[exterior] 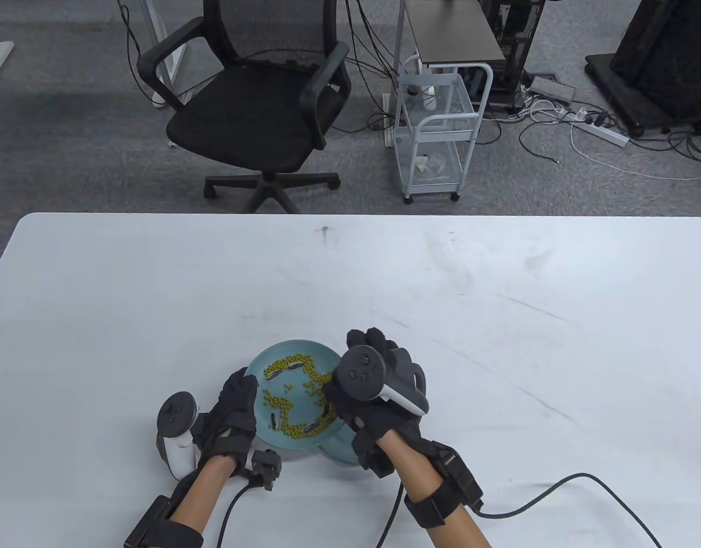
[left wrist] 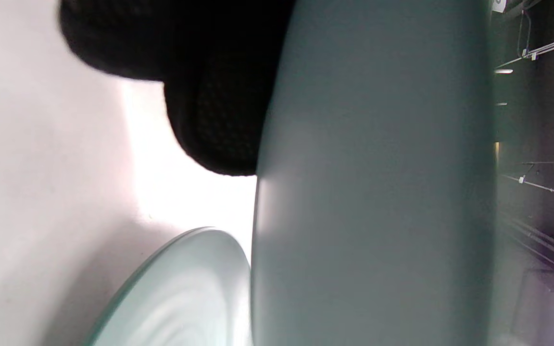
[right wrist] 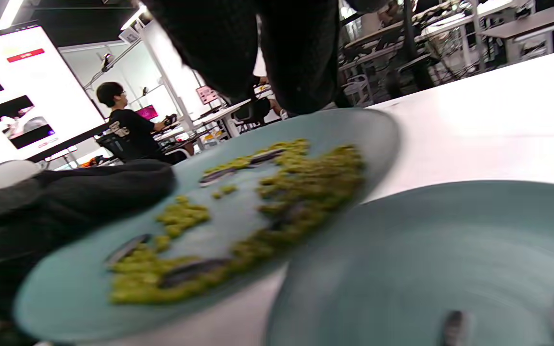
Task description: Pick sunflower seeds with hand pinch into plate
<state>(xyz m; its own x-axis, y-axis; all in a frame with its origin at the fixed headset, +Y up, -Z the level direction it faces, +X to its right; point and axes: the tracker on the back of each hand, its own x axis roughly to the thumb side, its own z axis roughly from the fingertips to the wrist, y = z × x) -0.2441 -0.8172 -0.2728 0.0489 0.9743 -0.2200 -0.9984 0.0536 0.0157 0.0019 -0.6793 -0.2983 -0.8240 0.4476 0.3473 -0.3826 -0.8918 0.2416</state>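
Note:
A teal plate (exterior: pixel 282 354) holds green beans (exterior: pixel 305 422) and a few striped sunflower seeds (exterior: pixel 296 365). My left hand (exterior: pixel 236 402) grips its left rim, fingers (left wrist: pixel 214 110) under the underside (left wrist: pixel 373 192), and the plate rests over the edge of a second teal plate (exterior: pixel 342 454). The second plate (right wrist: pixel 426 250) holds two seeds (right wrist: pixel 455 327) near its front. My right hand (exterior: pixel 336 394) hovers over the bean plate's right side; its fingers (right wrist: pixel 296 57) hang above the far rim. Whether they pinch a seed is hidden. In the right wrist view, seeds (right wrist: pixel 190 271) lie among the beans.
The white table (exterior: pixel 499 319) stretches wide to the right and back. Glove cables (exterior: pixel 556 491) trail along the front edge. An office chair (exterior: pixel 259 103) and a wire cart (exterior: pixel 436 131) stand beyond the table.

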